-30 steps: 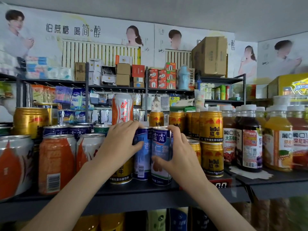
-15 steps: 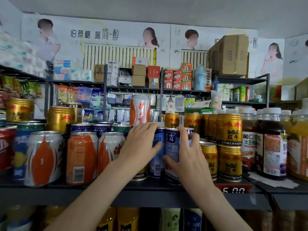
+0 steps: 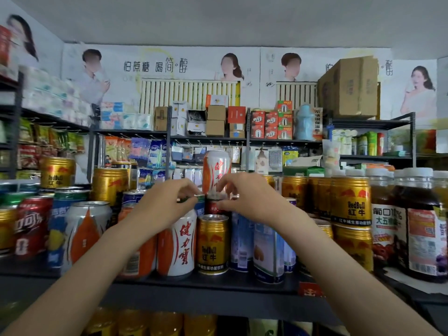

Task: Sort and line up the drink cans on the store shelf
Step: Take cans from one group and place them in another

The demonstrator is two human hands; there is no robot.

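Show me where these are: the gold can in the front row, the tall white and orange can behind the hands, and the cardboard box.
gold can (image 3: 212,246), head view, front label.
white and orange can (image 3: 216,169), head view, upper body.
cardboard box (image 3: 349,87), head view, front face.

Dark shelf (image 3: 206,286) bears cans (image 3: 212,243), bottles (image 3: 423,229)

mixed drink cans (image 3: 212,243) upright, crowded on shelf (image 3: 206,284)
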